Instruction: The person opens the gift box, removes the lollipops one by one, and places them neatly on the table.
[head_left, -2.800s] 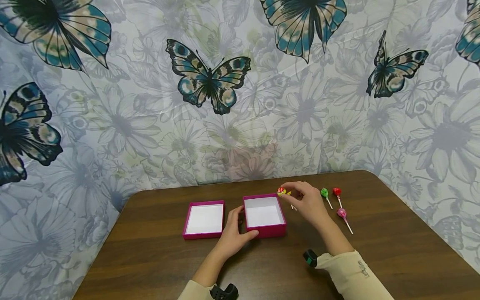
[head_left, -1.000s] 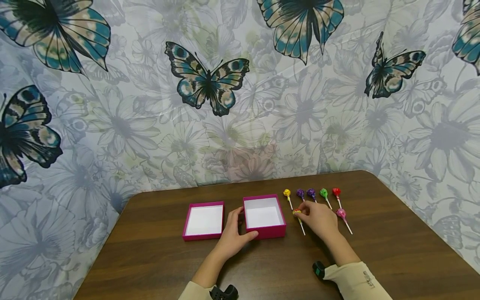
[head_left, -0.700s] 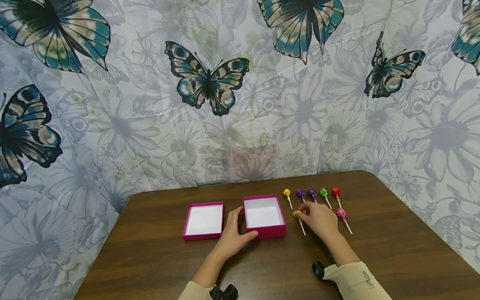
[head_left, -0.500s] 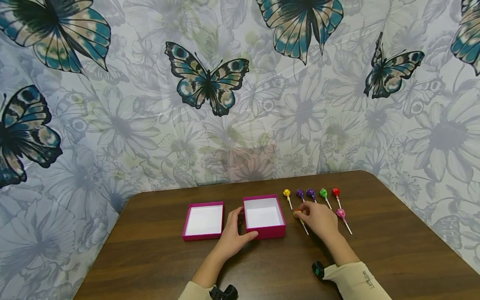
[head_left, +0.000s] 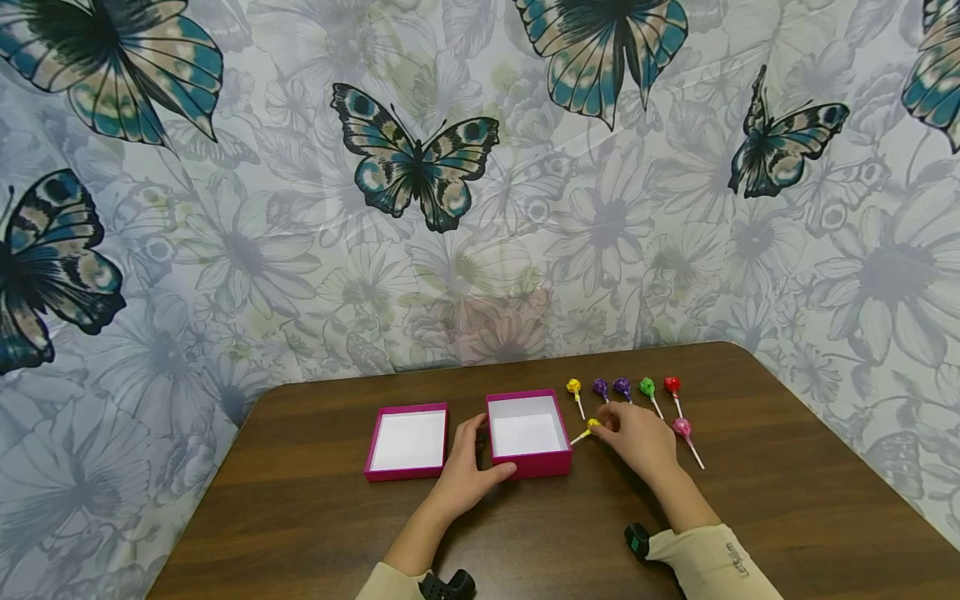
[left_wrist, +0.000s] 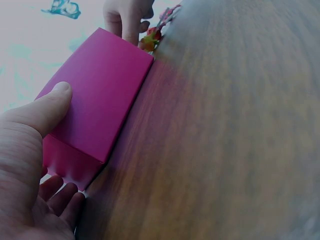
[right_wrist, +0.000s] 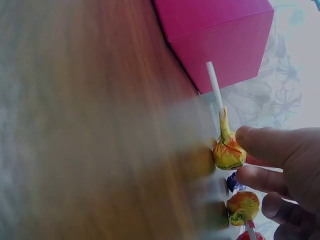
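Observation:
My left hand holds the magenta box at its near left corner. Its thumb lies on the front wall, as the left wrist view also shows, with the other fingers along the left side. The box's white inside holds nothing. Just right of the box, my right hand pinches a yellow-wrapped lollipop by its head between thumb and index finger. In the right wrist view this lollipop has its white stick pointing at the box. Below it, another orange-yellow lollipop shows near the curled fingers.
A matching shallow lid, white inside, lies left of the box. Behind my right hand is a row of lollipops: yellow, two purple, green and red. A pink lollipop lies nearer, on the right.
My right hand came down from beside the box's far corner to the table. The pinched lollipop's stick, earlier pointing toward me, now points left at the box. My left hand stays put.

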